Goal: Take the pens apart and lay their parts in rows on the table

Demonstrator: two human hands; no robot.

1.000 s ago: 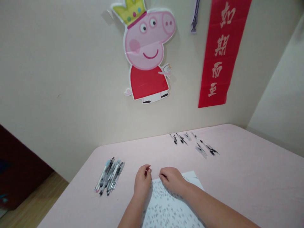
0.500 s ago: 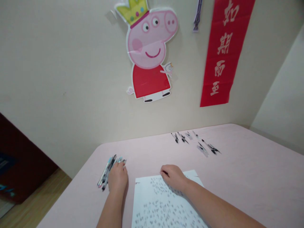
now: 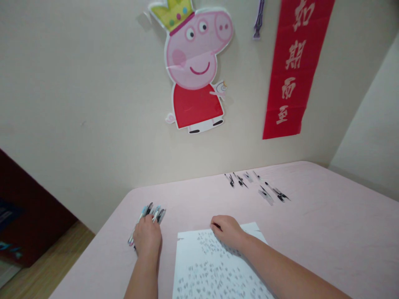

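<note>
My left hand (image 3: 147, 236) lies over a bunch of pens (image 3: 145, 211) on the left side of the table. Its fingers are curled, and a light-coloured pen (image 3: 155, 216) shows at the fingertips. The hand hides the lower part of the bunch. My right hand (image 3: 228, 231) rests as a loose fist on the top edge of a white sheet of paper (image 3: 187, 253). No object shows in that fist; a dark gap shows between its curled fingers. Rows of small handwritten-looking marks, too blurred to read, cover the sheet.
The table has a pale pink cover (image 3: 190, 199). Several black and grey pen-like pieces (image 3: 240, 180) lie scattered near its back edge. Behind stands a wall with a pink pig cutout (image 3: 198, 104) and a red banner (image 3: 288, 70). Floor shows at lower left.
My left hand has shifted left and slightly down across the pens, covering more of the left ones and uncovering those on the right. My right hand and the paper have stayed put.
</note>
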